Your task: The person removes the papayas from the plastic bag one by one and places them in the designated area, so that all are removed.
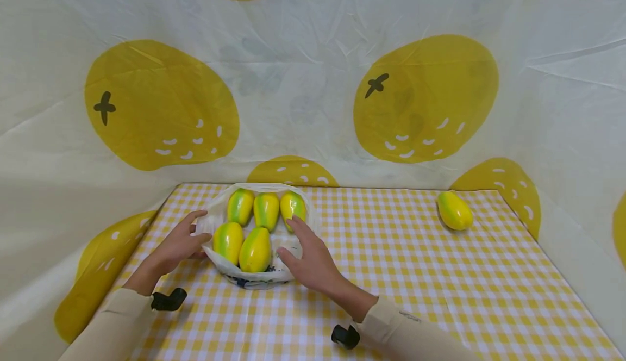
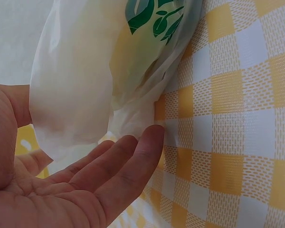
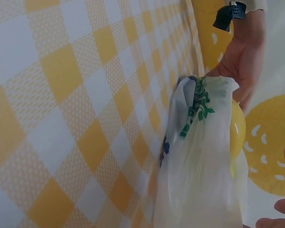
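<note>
A translucent white plastic bag [image 1: 254, 277] with green and dark print stands on the left part of the table, its mouth spread wide. Inside lie several glossy yellow-green fruits shaped like mangoes [image 1: 255, 249], in two rows. At the bag's left rim is my left hand [image 1: 178, 244]; in the left wrist view its loosely bent fingers [image 2: 133, 164] lie beside the plastic, with the thumb on the other side. My right hand [image 1: 313, 260] reaches over the right rim, fingers spread, fingertips near the back-right fruit. In the right wrist view only its fingertips [image 3: 280, 216] show.
One more yellow-green fruit [image 1: 455, 210] lies at the far right of the table. A yellow-and-white checked cloth [image 1: 391, 274] covers the tabletop. Behind and at the sides hangs a pale curtain [image 1: 298, 89] printed with large yellow fruits.
</note>
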`<state>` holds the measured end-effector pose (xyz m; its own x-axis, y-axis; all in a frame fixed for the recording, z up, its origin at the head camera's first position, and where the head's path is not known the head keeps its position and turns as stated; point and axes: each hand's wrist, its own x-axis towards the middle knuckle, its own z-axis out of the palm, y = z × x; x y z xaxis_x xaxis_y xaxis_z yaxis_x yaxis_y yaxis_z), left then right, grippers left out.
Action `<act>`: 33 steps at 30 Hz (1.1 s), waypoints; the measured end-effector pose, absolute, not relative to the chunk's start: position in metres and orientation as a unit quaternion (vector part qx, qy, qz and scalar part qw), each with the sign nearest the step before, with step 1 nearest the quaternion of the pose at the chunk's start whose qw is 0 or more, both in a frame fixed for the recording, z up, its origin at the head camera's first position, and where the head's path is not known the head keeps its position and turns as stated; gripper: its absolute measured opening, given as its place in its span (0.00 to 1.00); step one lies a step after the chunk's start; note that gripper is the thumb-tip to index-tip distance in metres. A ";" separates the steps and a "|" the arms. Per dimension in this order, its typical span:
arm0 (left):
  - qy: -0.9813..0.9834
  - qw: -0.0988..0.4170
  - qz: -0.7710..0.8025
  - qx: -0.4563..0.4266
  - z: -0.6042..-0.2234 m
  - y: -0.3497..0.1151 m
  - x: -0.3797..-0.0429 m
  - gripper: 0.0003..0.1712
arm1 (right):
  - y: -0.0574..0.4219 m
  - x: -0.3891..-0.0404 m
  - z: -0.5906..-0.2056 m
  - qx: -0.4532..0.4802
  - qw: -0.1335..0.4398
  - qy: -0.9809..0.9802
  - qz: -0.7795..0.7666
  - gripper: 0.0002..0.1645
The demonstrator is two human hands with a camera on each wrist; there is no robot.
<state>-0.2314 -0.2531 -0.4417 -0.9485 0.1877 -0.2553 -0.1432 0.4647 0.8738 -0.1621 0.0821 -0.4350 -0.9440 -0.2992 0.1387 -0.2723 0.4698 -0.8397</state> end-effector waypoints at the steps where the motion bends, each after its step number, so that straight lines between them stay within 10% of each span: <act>1: 0.840 0.160 0.518 0.013 -0.442 -0.253 -0.231 0.45 | 0.080 -0.163 -0.436 -0.165 0.018 0.857 -0.488 0.39; 33: 0.834 0.155 0.529 0.015 -0.442 -0.255 -0.228 0.45 | 0.015 -0.169 -0.456 -0.151 0.066 0.859 -0.485 0.46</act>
<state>-0.2280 -0.2548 -0.4420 -0.9513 0.1897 -0.2430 -0.1389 0.4399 0.8872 -0.1690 0.0147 -0.4565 -0.9458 -0.3231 0.0335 -0.1957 0.4844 -0.8527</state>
